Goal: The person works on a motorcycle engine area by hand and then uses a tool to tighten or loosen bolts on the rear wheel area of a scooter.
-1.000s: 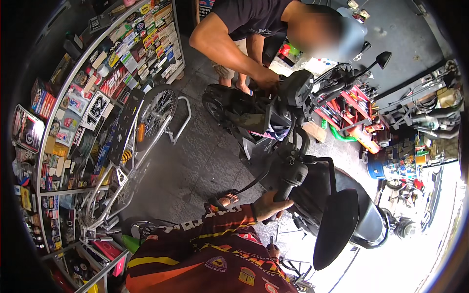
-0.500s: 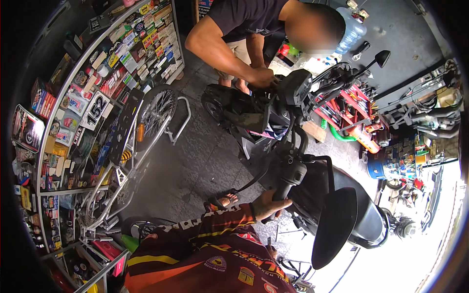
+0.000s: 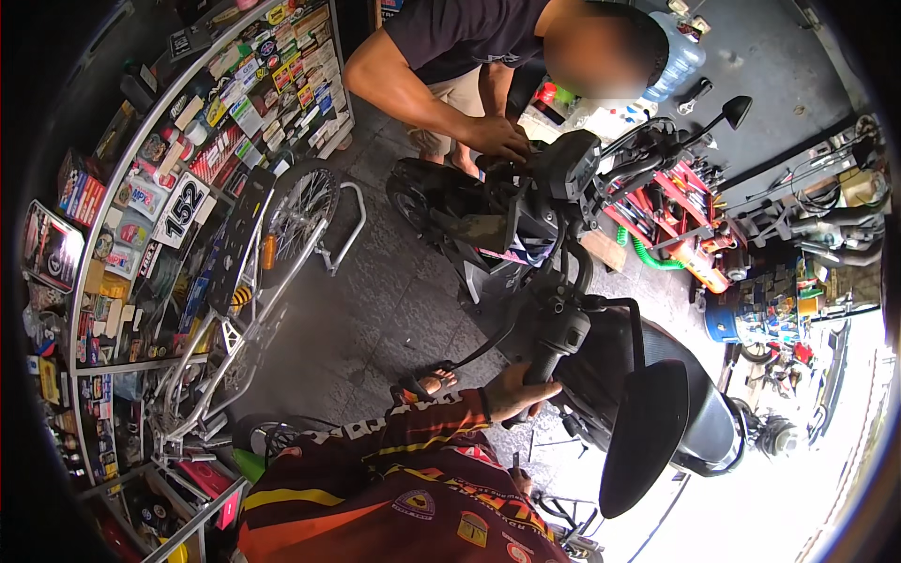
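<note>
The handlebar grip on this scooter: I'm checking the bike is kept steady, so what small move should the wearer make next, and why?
Probably close the left hand fully around the handlebar grip and hold it still. That hand sits at the grip's end, while another person's hand works at the scooter's front by the dashboard. A firmer hold would likely keep the bars from swinging. The right hand is not clearly in view.

Bare bicycle frame (image 3: 253, 310) with spoked wheel (image 3: 300, 202) leans against the sticker-covered display shelf (image 3: 141, 216) on the left. Red tool rack (image 3: 676, 211) on the right, green hose (image 3: 648, 255) beside it. Blue water jug (image 3: 678, 64) at the top.
</note>
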